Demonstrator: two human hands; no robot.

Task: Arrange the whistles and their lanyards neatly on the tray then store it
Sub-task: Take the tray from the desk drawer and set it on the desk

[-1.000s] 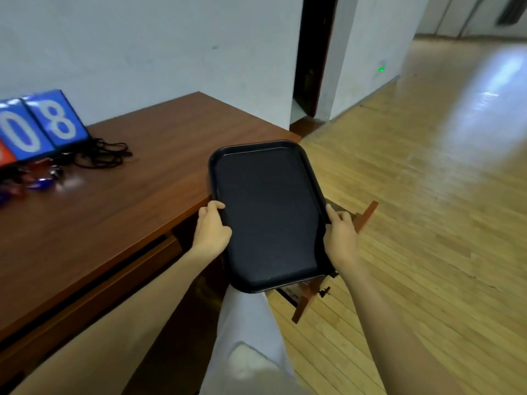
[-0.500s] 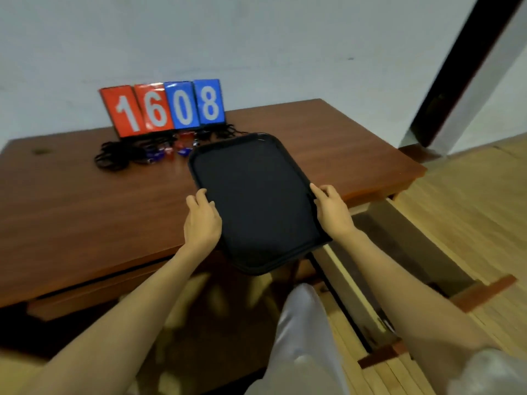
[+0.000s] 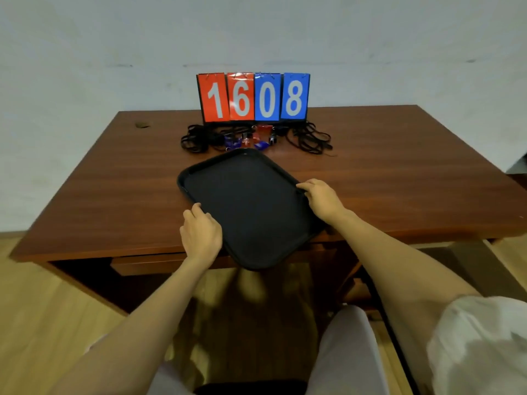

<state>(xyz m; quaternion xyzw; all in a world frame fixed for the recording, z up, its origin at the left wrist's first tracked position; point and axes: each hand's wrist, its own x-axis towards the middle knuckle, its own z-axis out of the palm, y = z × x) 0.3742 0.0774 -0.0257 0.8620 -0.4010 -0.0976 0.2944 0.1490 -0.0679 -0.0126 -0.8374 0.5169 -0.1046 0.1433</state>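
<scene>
A black rectangular tray [image 3: 245,201] lies skewed on the brown wooden desk [image 3: 114,195], its near corner jutting past the front edge. My left hand [image 3: 201,233] grips the tray's left rim and my right hand [image 3: 322,199] grips its right rim. Nothing lies on the tray. Beyond its far corner sit several small blue and red whistles [image 3: 251,138], with tangled black lanyards to the left [image 3: 198,139] and to the right [image 3: 310,138].
A flip scoreboard [image 3: 253,96] reading 1608 stands at the desk's back edge against the white wall. An open drawer [image 3: 467,269] sticks out below the desk at the right. Wooden floor surrounds the desk.
The tray went from over the open drawer at the desk's right end onto the middle of the desk top. My view turned left to face the scoreboard.
</scene>
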